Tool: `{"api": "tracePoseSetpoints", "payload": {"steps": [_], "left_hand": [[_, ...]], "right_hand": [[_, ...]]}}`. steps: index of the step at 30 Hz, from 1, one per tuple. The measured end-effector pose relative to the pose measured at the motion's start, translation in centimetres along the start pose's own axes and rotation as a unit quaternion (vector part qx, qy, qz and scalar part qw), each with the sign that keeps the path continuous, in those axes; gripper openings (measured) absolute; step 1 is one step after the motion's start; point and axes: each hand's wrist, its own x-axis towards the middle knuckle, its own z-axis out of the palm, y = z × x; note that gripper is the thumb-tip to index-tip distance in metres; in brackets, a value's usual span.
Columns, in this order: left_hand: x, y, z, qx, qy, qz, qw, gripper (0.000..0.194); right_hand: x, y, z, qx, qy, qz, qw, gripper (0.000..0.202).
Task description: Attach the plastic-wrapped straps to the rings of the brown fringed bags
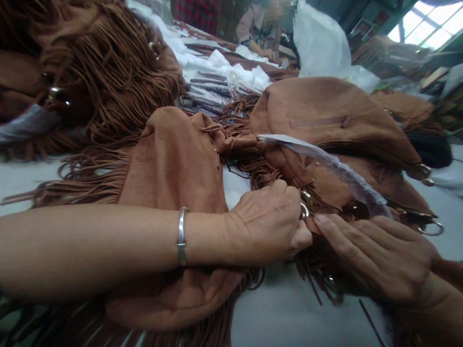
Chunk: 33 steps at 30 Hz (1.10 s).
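Note:
My left hand, with a silver bracelet on its wrist, is closed in a fist beside a metal ring. What its fingers pinch is hidden. Right next to it, my right hand bends its fingers over a small brown leather piece by the ring. Both hands are at the near side of a brown suede fringed bag, whose strap is wrapped in clear plastic. Under my left forearm lies another brown suede fringed bag.
A heap of brown fringed bags stands at the upper left. More bags and white wrapping lie toward the back. Across the table, a person works, and a checked red garment shows beside them.

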Motion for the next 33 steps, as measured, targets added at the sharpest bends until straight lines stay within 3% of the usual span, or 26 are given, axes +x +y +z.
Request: {"api": "tracePoseSetpoints", "payload": {"steps": [10,14,23,28,33], "left_hand": [[-0.1,0.0,0.1,0.005,0.006,0.017,1.0,0.028],[-0.1,-0.1,0.3,0.004,0.019,0.031,0.999,0.027],[0.0,-0.3,0.5,-0.002,0.021,0.02,1.0,0.029],[0.4,-0.3,-0.3,-0.066,-0.062,0.012,0.996,0.029],[0.9,-0.7,-1.0,-0.093,-0.153,0.018,0.984,0.025]], "right_hand": [[-0.1,0.5,-0.5,-0.04,-0.015,-0.028,0.999,0.04],[0.3,1.2,-0.6,-0.046,-0.015,-0.062,0.997,0.031],[4.0,2.2,-1.5,-0.021,-0.064,-0.047,0.997,0.02],[5.5,2.6,-2.9,0.048,-0.138,0.015,0.989,0.027],[4.5,2.4,-2.5,0.079,-0.183,0.08,0.977,0.019]]}}
